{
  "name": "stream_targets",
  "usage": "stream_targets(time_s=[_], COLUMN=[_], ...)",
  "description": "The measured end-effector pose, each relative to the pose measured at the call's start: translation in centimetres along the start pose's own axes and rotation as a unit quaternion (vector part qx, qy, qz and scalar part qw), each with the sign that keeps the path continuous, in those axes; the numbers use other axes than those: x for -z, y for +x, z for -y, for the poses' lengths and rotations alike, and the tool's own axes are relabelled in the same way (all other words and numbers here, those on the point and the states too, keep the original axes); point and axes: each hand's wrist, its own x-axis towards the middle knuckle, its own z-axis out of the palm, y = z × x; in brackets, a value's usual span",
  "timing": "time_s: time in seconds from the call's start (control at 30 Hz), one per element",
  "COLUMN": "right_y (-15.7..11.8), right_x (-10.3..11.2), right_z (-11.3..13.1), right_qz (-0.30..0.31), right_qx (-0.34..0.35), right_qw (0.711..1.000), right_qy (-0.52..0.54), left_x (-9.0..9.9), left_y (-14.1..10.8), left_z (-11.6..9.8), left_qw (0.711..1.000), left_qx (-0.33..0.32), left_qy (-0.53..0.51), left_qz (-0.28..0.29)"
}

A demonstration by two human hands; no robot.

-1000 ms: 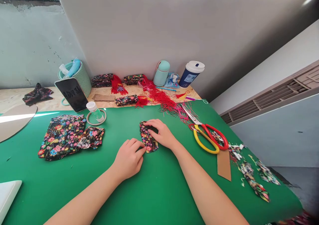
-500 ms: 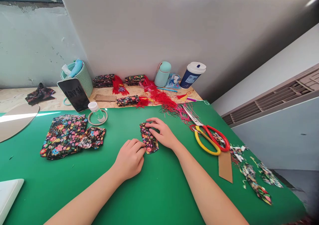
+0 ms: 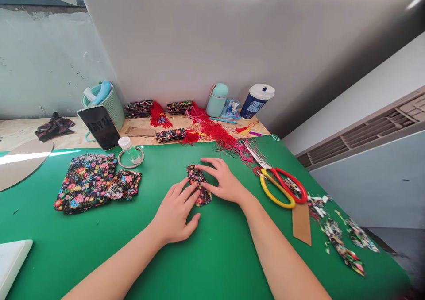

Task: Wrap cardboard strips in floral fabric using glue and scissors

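A small strip of black floral fabric (image 3: 203,197) lies on the green table mat (image 3: 212,255), between my two hands. My left hand (image 3: 175,211) rests over its left side, fingers spread, the fingertips touching the cloth. From the right, my right hand (image 3: 223,180) reaches across the strip with its fingers apart and the tips on or just over the fabric. Part of the strip is hidden under the fingers. To the left lies a larger folded piece of the same floral fabric (image 3: 84,182), with a smaller crumpled piece (image 3: 128,182) against it.
Scissors (image 3: 282,187) with red and yellow handles lie at right, over a cardboard strip (image 3: 301,224) and near fabric scraps (image 3: 341,247). Red tassels (image 3: 215,129), a mint bottle (image 3: 217,100), a lidded cup (image 3: 255,101), a phone (image 3: 99,126) and a small jar (image 3: 129,149) stand or lie behind.
My left hand has opened from curled fingers at the strip's left edge and now lies spread over the cloth. My right hand has shifted slightly right, fingers straighter.
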Motion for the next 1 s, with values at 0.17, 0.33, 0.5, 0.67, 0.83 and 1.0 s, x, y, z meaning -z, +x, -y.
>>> stream_targets(time_s=[0.17, 0.33, 0.5, 0.67, 0.83, 1.0], right_y=[-0.3, -0.4, -0.3, -0.2, -0.2, -0.2], right_x=[0.0, -0.1, -0.5, -0.8, -0.6, -0.7], right_z=[-0.1, 0.5, 1.5, 2.0, 1.9, 1.7], right_qz=[0.030, 0.040, 0.036, 0.042, 0.044, 0.038], right_qx=[-0.008, -0.022, -0.035, -0.042, -0.038, -0.033], right_qw=[0.999, 0.998, 0.997, 0.997, 0.997, 0.997], right_qy=[-0.026, -0.035, -0.051, -0.056, -0.057, -0.059], left_x=[-0.2, 0.0, 0.2, 0.2, 0.1, 0.2], left_y=[0.0, 0.1, 0.3, 0.2, 0.1, 0.1], left_z=[0.0, 0.2, 0.5, 0.7, 0.8, 1.0], left_qw=[1.000, 0.999, 0.998, 0.999, 1.000, 1.000], left_qx=[0.010, 0.007, 0.008, 0.005, 0.010, 0.022], left_qy=[-0.008, -0.015, -0.025, -0.027, -0.016, -0.002], left_qz=[-0.011, -0.034, -0.053, -0.036, -0.013, 0.001])
